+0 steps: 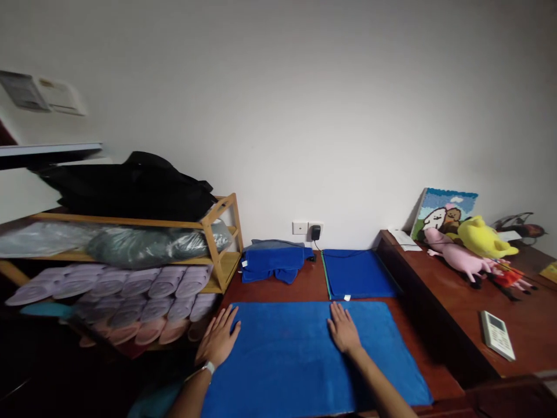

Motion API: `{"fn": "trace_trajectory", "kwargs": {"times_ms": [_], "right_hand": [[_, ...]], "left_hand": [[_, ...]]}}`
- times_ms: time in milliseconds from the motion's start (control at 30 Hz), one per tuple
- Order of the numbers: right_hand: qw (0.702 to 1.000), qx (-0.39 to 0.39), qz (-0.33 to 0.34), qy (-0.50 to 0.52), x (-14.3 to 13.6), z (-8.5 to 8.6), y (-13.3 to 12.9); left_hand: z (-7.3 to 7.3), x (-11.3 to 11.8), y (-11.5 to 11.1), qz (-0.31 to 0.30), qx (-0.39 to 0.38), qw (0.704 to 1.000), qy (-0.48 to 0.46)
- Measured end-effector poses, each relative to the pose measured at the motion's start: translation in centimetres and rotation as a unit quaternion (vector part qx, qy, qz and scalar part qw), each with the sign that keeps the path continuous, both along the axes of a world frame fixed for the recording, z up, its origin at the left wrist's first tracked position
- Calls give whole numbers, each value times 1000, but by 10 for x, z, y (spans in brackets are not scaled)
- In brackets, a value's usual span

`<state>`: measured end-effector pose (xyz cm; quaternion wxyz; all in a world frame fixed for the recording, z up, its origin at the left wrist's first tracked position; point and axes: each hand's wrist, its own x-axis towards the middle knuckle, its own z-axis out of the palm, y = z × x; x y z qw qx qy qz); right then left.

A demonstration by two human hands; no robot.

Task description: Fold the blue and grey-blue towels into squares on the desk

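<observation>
A blue towel [287, 360] lies spread flat on the reddish-brown wooden table [313, 293]. My left hand [220, 337] rests at the towel's far left corner, fingers stretched out and slightly apart, with a light band around the wrist. Palm down on the towel near its far edge is my right hand [343, 327], its fingers extended. Neither hand grips anything. Just beyond the right hand sits a neatly folded darker blue towel [359, 273] with a white tag. Farther left, a loosely bunched blue cloth [274, 261] lies against the wall.
A wooden rack [221, 249] on the left carries a black bag [134, 186], plastic-wrapped items and rows of slippers [143, 284]. A plugged-in adapter [315, 232] hangs from the wall socket. On the right surface are plush toys [483, 238], a picture [448, 209] and a white remote [497, 335].
</observation>
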<state>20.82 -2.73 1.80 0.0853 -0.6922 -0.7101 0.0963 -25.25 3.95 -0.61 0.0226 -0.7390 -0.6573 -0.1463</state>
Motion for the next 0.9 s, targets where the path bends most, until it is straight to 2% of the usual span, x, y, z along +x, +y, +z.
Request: {"fn": "trace_trajectory", "kwargs": {"times_ms": [100, 200, 267, 333, 500, 733, 833, 900], "right_hand": [[993, -17, -105, -41, 85, -2, -10], [982, -38, -177, -63, 152, -6, -15], [978, -44, -194, -60, 179, -11, -15], [978, -41, -198, -56, 191, -17, -14], [976, -43, -202, -64, 188, -21, -16], [974, -54, -210, -68, 182, 7, -16], [976, -24, -202, -78, 144, 20, -9], [983, 6, -166, -77, 92, 23, -5]], "left_hand": [[-4, -2, 4, 3, -3, 1000, 4], [-8, -6, 7, 1, -2, 1000, 0], [-10, -7, 9, -1, 0, 1000, -1], [-10, -8, 9, 0, -1, 1000, 2], [-3, -5, 5, 1, -7, 1000, 6], [6, 2, -1, -4, -28, 1000, 5], [4, 2, -2, -6, -19, 1000, -3], [2, 3, -2, -6, -11, 1000, -11]]}}
